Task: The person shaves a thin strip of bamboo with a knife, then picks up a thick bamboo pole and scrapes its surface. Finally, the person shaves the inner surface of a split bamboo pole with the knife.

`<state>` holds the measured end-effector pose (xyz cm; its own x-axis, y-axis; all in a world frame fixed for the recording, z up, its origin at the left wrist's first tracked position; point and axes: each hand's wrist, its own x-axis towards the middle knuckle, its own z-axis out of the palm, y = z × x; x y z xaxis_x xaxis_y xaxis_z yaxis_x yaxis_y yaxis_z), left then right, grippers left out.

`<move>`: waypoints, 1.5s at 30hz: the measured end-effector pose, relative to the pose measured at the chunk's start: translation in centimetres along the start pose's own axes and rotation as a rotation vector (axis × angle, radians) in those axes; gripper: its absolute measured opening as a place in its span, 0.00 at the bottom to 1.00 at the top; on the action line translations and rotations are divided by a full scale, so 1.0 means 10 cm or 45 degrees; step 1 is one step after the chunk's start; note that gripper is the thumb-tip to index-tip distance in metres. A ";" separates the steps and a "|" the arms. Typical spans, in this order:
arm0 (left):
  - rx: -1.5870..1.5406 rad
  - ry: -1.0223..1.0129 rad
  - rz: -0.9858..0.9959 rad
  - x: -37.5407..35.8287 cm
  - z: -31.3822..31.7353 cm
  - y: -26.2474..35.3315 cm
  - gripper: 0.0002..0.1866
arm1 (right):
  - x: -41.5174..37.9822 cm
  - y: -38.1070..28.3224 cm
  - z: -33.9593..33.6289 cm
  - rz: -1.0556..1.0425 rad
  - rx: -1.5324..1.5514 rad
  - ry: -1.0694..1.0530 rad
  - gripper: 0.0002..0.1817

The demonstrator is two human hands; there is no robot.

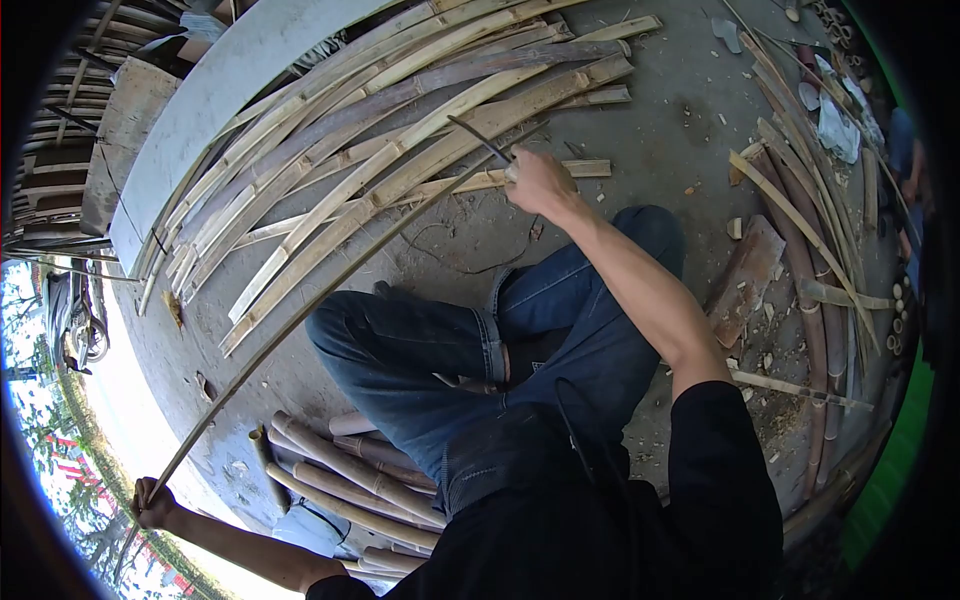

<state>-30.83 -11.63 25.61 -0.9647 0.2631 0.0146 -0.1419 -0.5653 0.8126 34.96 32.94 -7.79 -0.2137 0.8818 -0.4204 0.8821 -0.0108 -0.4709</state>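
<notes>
A long, thin bamboo strip [300,316] runs slantwise across the view, from the lower left up past my knees. At its lower end my left hand [153,503] is closed round it, arm stretched out, and a short tail sticks out beyond the fist. My right hand [541,184] is wrapped round a narrow, dark, blade-like tool [478,138], which points up and left. The strip's upper end passes right by these fingers and crosses the tool. My crossed legs in jeans [400,345] lie beneath the strip.
Split bamboo lengths [390,185] lie in a wide fan on the concrete floor ahead. Round bamboo poles [350,470] are piled at lower left. On the right are more bamboo strips [815,230], a wooden block [748,280] and scattered chips. A motorcycle [88,335] stands outside.
</notes>
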 end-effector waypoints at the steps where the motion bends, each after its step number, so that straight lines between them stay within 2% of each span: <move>1: 0.025 -0.014 0.009 -0.04 0.02 0.00 0.14 | -0.18 -0.23 0.10 -0.137 0.084 -0.042 0.23; 2: 0.017 -0.004 -0.047 -0.09 0.07 -0.02 0.14 | -0.29 -0.32 0.33 -0.353 0.114 0.166 0.23; 3: 0.074 0.035 0.001 -0.02 0.02 -0.03 0.14 | -0.29 -0.29 0.38 -0.343 0.130 0.156 0.23; 5: 0.054 0.088 -0.015 -0.06 0.04 -0.06 0.14 | -0.15 -0.11 0.31 -0.129 0.210 0.134 0.32; 7: 0.007 0.075 -0.004 -0.05 -0.03 -0.05 0.14 | 0.24 0.51 0.37 0.100 0.070 0.172 0.33; 9: -0.080 -0.049 0.016 -0.13 -0.03 -0.14 0.13 | 0.49 0.95 0.16 0.275 -0.050 0.126 0.32; 11: -0.113 -0.084 0.021 -0.05 -0.10 -0.12 0.12 | 0.58 0.99 0.04 0.349 -0.111 0.082 0.32; 13: -0.056 -0.192 -0.086 -0.09 -0.11 -0.09 0.12 | 0.63 0.91 0.09 0.507 0.021 0.100 0.32; 16: -0.086 -0.099 0.018 -0.03 -0.15 -0.19 0.11 | 0.71 0.85 0.22 0.571 0.086 0.151 0.31; 18: -0.065 -0.090 -0.064 -0.10 -0.12 -0.26 0.12 | 0.69 0.88 0.27 0.646 0.144 0.147 0.24; 19: -0.075 0.005 -0.027 -0.09 -0.11 -0.30 0.13 | 0.77 0.88 0.18 0.697 0.196 0.122 0.22; 22: -0.045 0.065 0.017 -0.14 -0.06 -0.43 0.13 | 0.64 0.82 0.13 0.587 0.058 0.203 0.20; 24: -0.095 0.018 -0.028 -0.24 -0.03 -0.43 0.13 | 0.61 0.90 0.10 0.513 -0.036 0.203 0.20; 26: -0.137 -0.051 -0.006 -0.32 -0.02 -0.38 0.12 | 0.50 1.08 0.26 0.477 0.370 0.346 0.27; 27: -0.205 -0.209 -0.049 -0.23 -0.13 -0.31 0.12 | 0.42 1.08 0.26 0.472 0.365 0.331 0.27; 29: -0.256 -0.617 -0.064 -0.31 -0.09 -0.27 0.11 | 0.22 1.04 0.12 0.339 0.772 0.576 0.32; 30: -0.345 -0.722 -0.096 -0.42 0.04 -0.26 0.10 | 0.12 1.02 0.10 0.277 0.865 0.643 0.29; 31: -0.385 -0.783 -0.053 -0.43 0.11 -0.25 0.09 | 0.03 1.01 0.10 0.287 0.866 0.635 0.29; 33: -0.382 -0.883 0.021 -0.44 0.25 -0.19 0.10 | -0.13 0.98 0.08 0.133 1.525 0.471 0.25; 35: -0.349 -0.964 0.093 -0.59 0.49 -0.20 0.15 | -0.24 0.94 0.12 0.139 1.514 0.502 0.23; 37: -0.269 -0.836 0.158 -0.76 0.73 -0.21 0.16 | -0.29 0.91 0.20 0.153 1.511 0.533 0.22; 38: -0.239 -0.791 0.243 -0.83 0.82 -0.25 0.12 | -0.30 0.90 0.24 0.192 1.445 0.464 0.25; 40: -0.248 -0.840 0.251 -0.80 0.81 -0.15 0.09 | -0.36 0.80 0.27 0.232 1.387 0.399 0.28; 42: -0.259 -0.833 0.294 -0.97 0.95 -0.11 0.05 | -0.62 0.63 0.31 0.023 0.705 0.446 0.35; 43: -0.279 -0.903 0.321 -1.09 1.00 -0.08 0.09 | -0.83 0.47 0.27 -0.036 0.770 0.416 0.40; 44: -0.282 -0.898 0.381 -1.24 1.06 -0.07 0.10 | -1.09 0.30 0.19 -0.084 0.996 0.313 0.38; 45: -0.278 -0.890 0.439 -1.40 1.12 -0.03 0.11 | -1.26 0.22 0.24 -0.080 1.029 0.300 0.37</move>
<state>-14.83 -6.36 31.65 -0.6104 0.4334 0.6630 0.0282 -0.8246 0.5650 38.55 20.71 -5.36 -0.0800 0.9663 -0.2447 0.2804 -0.2137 -0.9358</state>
